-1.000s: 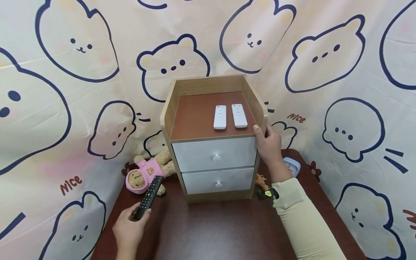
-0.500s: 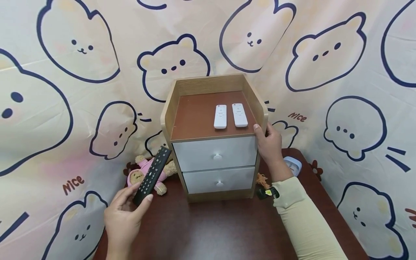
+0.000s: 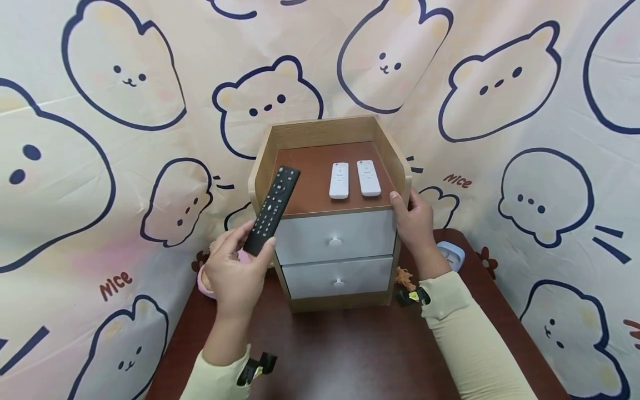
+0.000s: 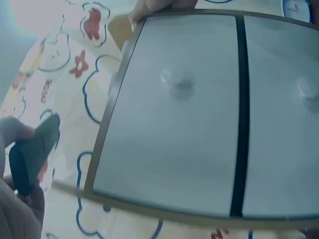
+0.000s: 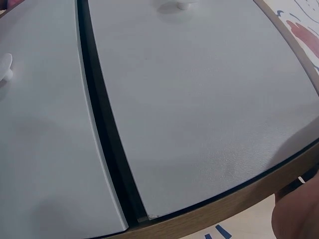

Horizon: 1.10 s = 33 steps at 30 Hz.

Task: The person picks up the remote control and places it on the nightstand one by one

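Observation:
My left hand (image 3: 237, 272) grips a black remote control (image 3: 274, 208) by its lower end, buttons facing up. The remote's far end overlaps the left part of the cabinet's brown top (image 3: 310, 161) in the head view; I cannot tell whether they touch. In the left wrist view the remote (image 4: 37, 149) is dark and blurred, left of the drawer fronts. My right hand (image 3: 416, 228) holds the right side panel of the small wooden cabinet (image 3: 340, 304), thumb at the top's front corner, other fingers mostly hidden. Two white remote controls (image 3: 339, 180) lie side by side on the top.
Both white drawers, an upper drawer (image 3: 305, 239) and a lower drawer (image 3: 310, 280), look closed. Left of the cabinet, a pink-clothed plush toy (image 3: 206, 283) is mostly hidden. A pale blue object (image 3: 452, 255) and an orange item (image 3: 405, 278) lie to the right on the dark table (image 3: 340, 355).
The left hand has carried the black remote up and to the right, from in front of the plush toy to the cabinet's top left. The right hand stays on the side panel.

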### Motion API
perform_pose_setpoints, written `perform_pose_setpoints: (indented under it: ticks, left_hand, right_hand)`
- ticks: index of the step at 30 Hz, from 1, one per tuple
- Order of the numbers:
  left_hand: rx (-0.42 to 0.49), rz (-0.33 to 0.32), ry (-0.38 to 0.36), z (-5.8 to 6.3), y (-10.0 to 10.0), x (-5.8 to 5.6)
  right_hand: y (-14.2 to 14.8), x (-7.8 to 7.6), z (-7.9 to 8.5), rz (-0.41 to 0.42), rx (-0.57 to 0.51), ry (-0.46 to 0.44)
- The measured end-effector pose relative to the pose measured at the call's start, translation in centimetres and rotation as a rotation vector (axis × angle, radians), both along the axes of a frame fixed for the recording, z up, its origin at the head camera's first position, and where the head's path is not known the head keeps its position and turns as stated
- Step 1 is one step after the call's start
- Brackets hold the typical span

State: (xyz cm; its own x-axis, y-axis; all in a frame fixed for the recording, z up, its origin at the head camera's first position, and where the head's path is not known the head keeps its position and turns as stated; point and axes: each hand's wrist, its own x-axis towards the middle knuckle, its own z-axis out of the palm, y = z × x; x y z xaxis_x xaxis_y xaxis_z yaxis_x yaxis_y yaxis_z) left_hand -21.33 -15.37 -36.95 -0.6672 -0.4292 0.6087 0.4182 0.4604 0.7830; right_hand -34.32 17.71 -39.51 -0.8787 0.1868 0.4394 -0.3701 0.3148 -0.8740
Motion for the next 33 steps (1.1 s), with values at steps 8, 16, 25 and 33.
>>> perform_pose_setpoints:
  ticks: [8,16,25,33]
  left_hand:
    - [-0.036,0.059,-0.019,2.3,4.3,-2.9]
    - [-0.110,0.049,-0.046,3.8,6.9,-6.1]
    - [-0.193,0.157,-0.211,4.2,7.4,-9.0]
    - [-0.259,0.216,-0.305,4.5,7.7,-10.5]
  right_hand:
    - [0.3,0.0,0.3,-0.007,-0.002,0.008]
    - [0.3,0.1,0.2,0.004,-0.013,-0.013]
    - [0.1,0.1,0.1,-0.006,0.018,0.026]
    - [0.1,-0.1,0.0,-0.011,0.025,0.030]
